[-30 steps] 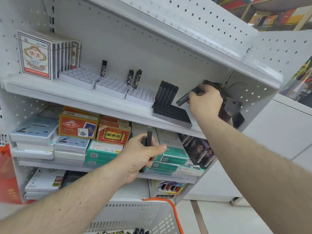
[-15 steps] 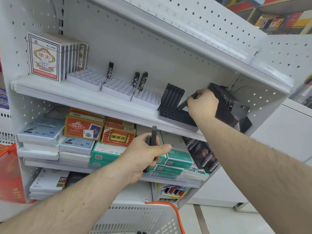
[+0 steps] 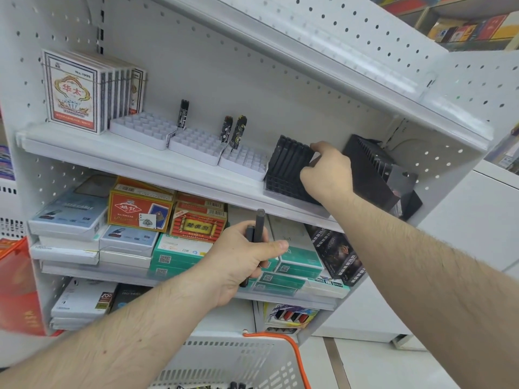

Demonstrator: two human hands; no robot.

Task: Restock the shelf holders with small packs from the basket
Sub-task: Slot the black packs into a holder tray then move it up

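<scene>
Right hand: the right hand (image 3: 327,171) reaches to the upper shelf (image 3: 146,164) and rests at the right end of the row of black packs (image 3: 290,160) standing in the black holder (image 3: 283,186); fingers curl at the top of that row. Whether they pinch a pack cannot be told, since the hand hides its own fingertips.
Left hand: the left hand (image 3: 241,259) hovers in front of the middle shelf, fingers and thumb clenched round slim dark packs (image 3: 257,230) held upright, one sticking up above the fist.
Black holder: sits on the upper shelf, right of the three white holders (image 3: 196,143); only its rear row is filled.
White holders: mostly bare cells; three patterned packs (image 3: 234,130) stand at the rear.
Second black holder: a tilted black holder (image 3: 376,169) leans at the shelf's far right corner.
Basket: a white basket (image 3: 230,363) with an orange handle lies at the bottom edge; dark packs show inside.
Other stock: playing-card boxes (image 3: 73,91) stand at upper left; boxed goods fill the lower shelves.
</scene>
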